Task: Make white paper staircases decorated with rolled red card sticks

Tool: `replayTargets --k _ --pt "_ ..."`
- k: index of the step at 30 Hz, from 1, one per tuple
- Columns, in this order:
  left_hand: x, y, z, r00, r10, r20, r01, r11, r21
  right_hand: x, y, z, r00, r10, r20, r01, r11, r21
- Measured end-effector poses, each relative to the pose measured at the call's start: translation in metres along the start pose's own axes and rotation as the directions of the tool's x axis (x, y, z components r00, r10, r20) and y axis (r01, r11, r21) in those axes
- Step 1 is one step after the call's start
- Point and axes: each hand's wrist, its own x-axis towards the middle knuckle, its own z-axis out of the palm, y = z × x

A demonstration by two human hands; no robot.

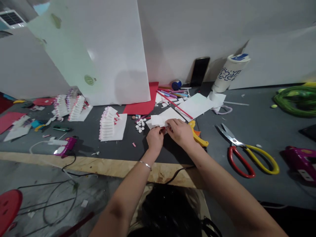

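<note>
My left hand (155, 139) and my right hand (179, 131) meet over the middle of the dark work table, fingers pinched together. Between their fingertips is a small white paper piece (156, 120), with a bit of dark red showing beside it; my fingers hide the rest. A white sheet (172, 114) lies flat just beyond. Close to my left hand is a cluster of white round beads (140, 125). A yellow-handled tool (201, 140) lies partly hidden behind my right wrist. Further left, a fan of white strips with pink tips (107, 125) rests on a white card.
Scissors (235, 142) with red and yellow handles lie open at right. Purple glue guns stand at left (66, 146) and far right (300, 161). Behind are pens (170, 93), a phone (199, 70), a white tumbler (229, 74) and a tall white board (118, 49). Green wire (293, 100) lies far right.
</note>
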Motion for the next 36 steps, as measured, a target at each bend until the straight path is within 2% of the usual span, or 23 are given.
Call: replayTargets --k 11,18,20,26,31,36 --pt "-0.005 0.000 -0.003 0.999 0.041 -0.023 -0.041 0.999 -0.018 -0.010 0.010 -0.006 0.995 -0.090 -0.038 0.092 0.994 0.059" --pt "-0.004 -0.001 0.000 0.998 0.054 -0.026 -0.054 0.999 -0.001 -0.009 0.013 -0.008 0.994 -0.106 0.001 0.106 0.993 0.060" --pt "-0.004 -0.001 0.000 0.998 0.049 -0.025 -0.049 0.999 -0.001 -0.008 0.017 -0.010 0.996 -0.093 -0.003 0.094 0.994 0.055" --pt "-0.004 -0.002 0.001 0.998 0.049 -0.026 -0.048 0.999 0.016 -0.009 0.031 -0.021 0.999 0.049 -0.004 -0.049 0.997 -0.060" --pt "-0.002 -0.006 0.005 0.996 0.076 -0.051 -0.076 0.997 0.000 -0.007 0.027 -0.017 0.999 0.009 0.053 -0.006 0.998 -0.057" --pt "-0.001 -0.008 0.006 0.992 0.093 -0.082 -0.098 0.993 -0.062 -0.004 0.022 -0.014 0.997 0.019 0.079 -0.015 0.998 -0.055"
